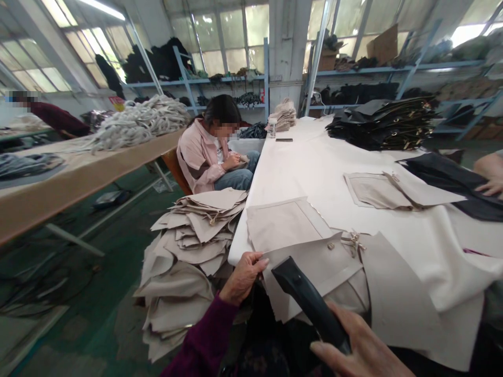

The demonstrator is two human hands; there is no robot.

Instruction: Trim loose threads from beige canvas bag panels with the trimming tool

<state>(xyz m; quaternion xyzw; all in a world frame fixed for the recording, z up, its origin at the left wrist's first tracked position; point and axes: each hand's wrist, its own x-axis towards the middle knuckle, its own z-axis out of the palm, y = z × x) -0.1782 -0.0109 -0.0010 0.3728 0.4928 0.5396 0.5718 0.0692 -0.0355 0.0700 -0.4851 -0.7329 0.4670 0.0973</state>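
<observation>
My left hand (244, 276) pinches the left corner of a beige fabric panel (310, 262) between thumb and fingers. This panel has a small metal fitting and lies partly over the near table edge. In my right hand (359, 340) is a black clipper-like hand tool (310, 296), its wide flat head over the panel, near my left fingertips. Whether the head touches the fabric I cannot tell. Under and behind the held panel lies another beige panel (285, 222) with a stitched line. Gold-coloured hardware (354, 241) sits at the panel's right, where more beige fabric hangs down.
A tall stack of beige panels (188, 262) stands left of the white table (283, 173). Beyond it sits a person (202, 157). Another person's hand (491, 186) rests on black fabric at right. A black pile (381, 125) and beige pieces (381, 191) lie on the table.
</observation>
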